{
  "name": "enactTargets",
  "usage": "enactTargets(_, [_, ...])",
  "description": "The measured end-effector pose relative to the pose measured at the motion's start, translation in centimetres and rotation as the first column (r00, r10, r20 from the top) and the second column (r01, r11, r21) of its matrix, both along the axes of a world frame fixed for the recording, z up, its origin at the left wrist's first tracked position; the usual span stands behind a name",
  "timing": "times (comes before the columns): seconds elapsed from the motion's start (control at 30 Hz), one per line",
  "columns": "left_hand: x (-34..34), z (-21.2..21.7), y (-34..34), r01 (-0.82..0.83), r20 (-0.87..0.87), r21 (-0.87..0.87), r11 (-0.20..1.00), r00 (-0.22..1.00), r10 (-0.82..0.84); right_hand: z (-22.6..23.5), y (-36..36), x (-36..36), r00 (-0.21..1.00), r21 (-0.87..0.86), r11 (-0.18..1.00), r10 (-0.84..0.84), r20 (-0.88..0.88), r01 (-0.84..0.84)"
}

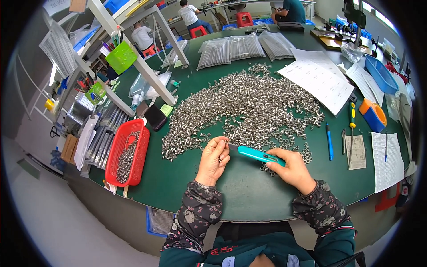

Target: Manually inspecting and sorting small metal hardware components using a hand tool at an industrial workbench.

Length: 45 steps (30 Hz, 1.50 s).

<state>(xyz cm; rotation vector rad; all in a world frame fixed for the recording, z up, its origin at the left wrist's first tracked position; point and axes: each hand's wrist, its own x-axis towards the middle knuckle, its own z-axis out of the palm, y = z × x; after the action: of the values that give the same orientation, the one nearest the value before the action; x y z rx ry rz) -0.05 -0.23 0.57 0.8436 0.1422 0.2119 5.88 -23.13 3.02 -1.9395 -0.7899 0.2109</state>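
One knife [254, 154], one small metal ring [226, 142] and a heap of rings [240, 102]

The near edge of the green table [249, 196] runs just in front of the person's body, and a strip of green separates it from the left hand [215, 158] and right hand [289, 167], leaving them room at the front. A red basket [141, 155] of metal pieces stands by the left edge. To the right lie a blue pen [329, 142], a screwdriver [352, 115] and a written sheet [388, 167] near the edge. Straight ahead the heap takes up the middle, so little room remains that way.

Behind the heap, papers [322, 78] and clear bags of thin rods [231, 51] cover part of the table. Across the room, people [190, 18] sit on red stools [198, 31].

Both forearms rise from below in flowered sleeves [198, 207]. The left hand pinches the ring between thumb and forefinger, on the near side of the heap. The right hand grasps the knife's turquoise handle, thumb nearer the body; its blade points left at the ring, but whether they touch cannot be told.
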Motion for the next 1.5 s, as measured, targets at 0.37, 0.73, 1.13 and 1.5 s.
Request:
enactTargets(0.37, [-0.04,-0.2,-0.11,-0.003,-0.058,0.034,0.999,0.998,0.005,-0.07,0.0,0.07,0.995,0.0,0.999,0.038,-0.093,-0.039])
enactTargets(0.73, [-0.04,-0.05,-0.38,-0.04,-0.1,0.148,0.988,0.993,0.055,-0.5,0.0,0.09,1.0,-0.052,0.999,-0.004,-0.008,0.003])
enactTargets(1.13, [-0.1,0.21,-0.52,-0.05,-0.124,0.219,0.974,0.989,0.079,0.02,-0.05,-0.19,0.992,-0.079,0.996,-0.04,0.122,0.05])
enactTargets(1.5, [-0.08,0.36,-0.57,-0.042,-0.152,0.268,0.963,0.985,0.085,0.03,-0.09,-0.17,0.988,-0.08,0.996,-0.034,0.149,0.046])
